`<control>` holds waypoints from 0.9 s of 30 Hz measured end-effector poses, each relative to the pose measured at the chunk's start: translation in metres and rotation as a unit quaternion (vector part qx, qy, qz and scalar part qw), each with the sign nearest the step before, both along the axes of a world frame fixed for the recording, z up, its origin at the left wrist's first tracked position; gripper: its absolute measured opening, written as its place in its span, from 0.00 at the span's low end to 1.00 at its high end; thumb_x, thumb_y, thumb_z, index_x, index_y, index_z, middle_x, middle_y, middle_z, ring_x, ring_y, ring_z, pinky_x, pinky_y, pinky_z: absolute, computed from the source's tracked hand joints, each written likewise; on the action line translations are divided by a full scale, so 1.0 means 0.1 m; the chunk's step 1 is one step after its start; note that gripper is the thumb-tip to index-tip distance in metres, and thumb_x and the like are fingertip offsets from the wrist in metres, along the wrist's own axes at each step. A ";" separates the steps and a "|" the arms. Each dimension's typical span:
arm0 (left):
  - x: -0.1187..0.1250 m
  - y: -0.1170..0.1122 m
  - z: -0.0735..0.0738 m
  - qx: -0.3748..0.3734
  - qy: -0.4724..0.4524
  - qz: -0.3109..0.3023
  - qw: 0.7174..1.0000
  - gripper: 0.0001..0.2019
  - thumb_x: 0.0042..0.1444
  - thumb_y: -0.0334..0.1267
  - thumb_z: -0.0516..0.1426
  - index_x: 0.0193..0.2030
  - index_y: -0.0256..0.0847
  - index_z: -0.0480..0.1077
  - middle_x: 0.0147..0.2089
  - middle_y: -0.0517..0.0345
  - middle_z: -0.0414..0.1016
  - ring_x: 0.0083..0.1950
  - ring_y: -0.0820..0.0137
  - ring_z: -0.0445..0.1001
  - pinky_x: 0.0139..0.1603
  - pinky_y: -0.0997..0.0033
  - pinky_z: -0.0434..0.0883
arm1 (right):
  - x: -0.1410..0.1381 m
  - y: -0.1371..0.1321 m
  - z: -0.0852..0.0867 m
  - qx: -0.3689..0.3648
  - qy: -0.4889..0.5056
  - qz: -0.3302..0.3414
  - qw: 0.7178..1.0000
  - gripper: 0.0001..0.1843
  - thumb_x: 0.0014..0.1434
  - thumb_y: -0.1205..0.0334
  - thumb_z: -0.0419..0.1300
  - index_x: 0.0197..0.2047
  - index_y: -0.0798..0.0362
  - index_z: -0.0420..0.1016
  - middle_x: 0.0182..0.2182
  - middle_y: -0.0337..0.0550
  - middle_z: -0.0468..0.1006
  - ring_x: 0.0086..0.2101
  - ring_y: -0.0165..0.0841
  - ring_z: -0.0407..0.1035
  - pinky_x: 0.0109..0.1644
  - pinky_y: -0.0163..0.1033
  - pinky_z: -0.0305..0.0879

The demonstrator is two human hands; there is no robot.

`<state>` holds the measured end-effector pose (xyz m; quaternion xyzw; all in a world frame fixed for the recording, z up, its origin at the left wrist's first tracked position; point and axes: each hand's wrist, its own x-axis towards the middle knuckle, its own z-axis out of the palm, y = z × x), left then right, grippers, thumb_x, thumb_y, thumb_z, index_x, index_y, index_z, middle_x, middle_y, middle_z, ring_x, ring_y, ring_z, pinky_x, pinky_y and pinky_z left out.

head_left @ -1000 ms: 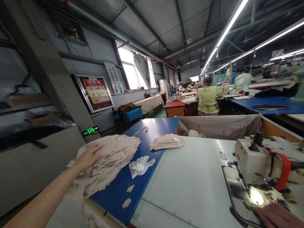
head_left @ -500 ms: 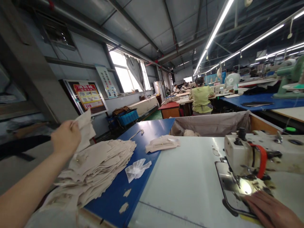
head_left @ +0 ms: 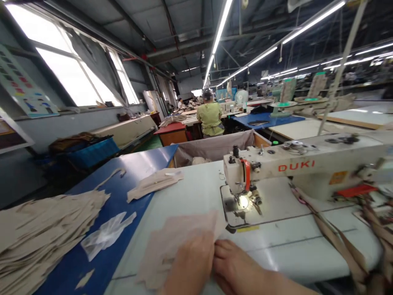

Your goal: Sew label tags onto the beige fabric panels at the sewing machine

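My left hand (head_left: 190, 266) and my right hand (head_left: 236, 266) meet at the bottom middle of the view, both blurred by motion. They rest on a beige fabric piece (head_left: 175, 241) that lies on the white table (head_left: 196, 192) in front of the sewing machine (head_left: 294, 168). The left hand's fingers look closed over the piece. The right hand lies next to it at the piece's edge; its fingers are smeared. The machine's lit needle area (head_left: 244, 201) is just beyond the piece.
A thick stack of beige cut pieces (head_left: 39, 233) covers the blue board (head_left: 135, 164) at left, with a clear plastic scrap (head_left: 106, 234) and a small folded beige bundle (head_left: 155, 183) nearby. Beige straps (head_left: 334, 241) hang at right. A person in a yellow top (head_left: 211, 119) sits farther back.
My left hand lifted a beige piece off the stack and brought it rightward onto the white table before the machine. My right hand came over to meet it. The view swung right.
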<state>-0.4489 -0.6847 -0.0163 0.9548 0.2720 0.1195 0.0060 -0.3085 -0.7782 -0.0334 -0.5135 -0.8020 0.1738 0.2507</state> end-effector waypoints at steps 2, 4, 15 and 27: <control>0.14 -0.13 -0.14 -0.020 0.004 -0.019 1.000 0.16 0.64 0.36 0.46 0.36 0.49 0.75 0.31 0.52 0.78 0.33 0.62 0.78 0.35 0.65 0.75 | 0.07 0.00 -0.10 -0.016 0.015 -0.045 0.999 0.18 0.63 0.64 0.54 0.55 0.52 0.71 0.55 0.49 0.73 0.56 0.39 0.63 0.64 0.43 0.55; 0.17 -0.17 -0.14 -0.038 -0.016 -0.032 0.999 0.15 0.65 0.42 0.47 0.42 0.49 0.76 0.35 0.51 0.80 0.36 0.60 0.79 0.35 0.62 0.77 | 0.19 -0.03 -0.17 -0.002 0.032 -0.075 0.997 0.19 0.63 0.64 0.53 0.57 0.51 0.70 0.56 0.49 0.72 0.58 0.39 0.61 0.66 0.44 0.53; 0.22 0.31 -0.44 -0.084 0.065 -0.048 0.993 0.26 0.65 0.47 0.49 0.69 0.47 0.59 0.71 0.49 0.57 0.70 0.56 0.58 0.67 0.46 0.59 | 0.69 -0.12 -0.16 0.072 -0.073 -0.224 0.969 0.16 0.62 0.71 0.53 0.50 0.53 0.74 0.62 0.54 0.65 0.62 0.44 0.58 0.65 0.56 0.55; 0.42 0.31 -0.50 -0.056 -0.019 0.009 0.998 0.23 0.67 0.39 0.44 0.65 0.42 0.64 0.70 0.46 0.59 0.71 0.54 0.55 0.66 0.42 0.59 | 0.41 -0.20 -0.16 0.038 -0.077 -0.158 0.984 0.11 0.64 0.67 0.53 0.46 0.52 0.76 0.49 0.45 0.77 0.51 0.37 0.69 0.60 0.43 0.63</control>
